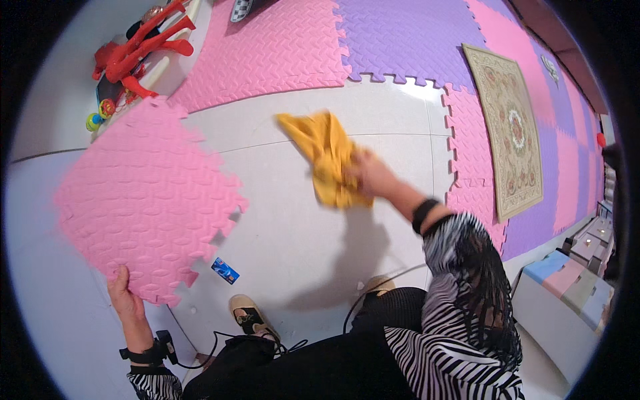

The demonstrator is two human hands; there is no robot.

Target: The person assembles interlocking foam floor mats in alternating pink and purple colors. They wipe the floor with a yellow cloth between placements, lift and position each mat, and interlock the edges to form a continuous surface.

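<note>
My left hand point(127, 303) grips the lower edge of a loose pink foam puzzle mat tile point(143, 197) and holds it tilted up off the white tiled floor point(287, 220). My right hand point(370, 175) is stretched forward and closed on a yellow cloth point(325, 155), which hangs bunched over the bare floor. The cloth looks blurred. Both forearms wear black wristbands, and the sleeves are zebra-striped.
Pink point(273, 50) and purple point(407, 37) foam mats cover the floor beyond and to the right. A beige patterned rug point(510, 127) lies on them. Red toys point(137, 50) sit at top left. A small blue packet point(225, 270) and a black cable point(360, 303) lie near my feet.
</note>
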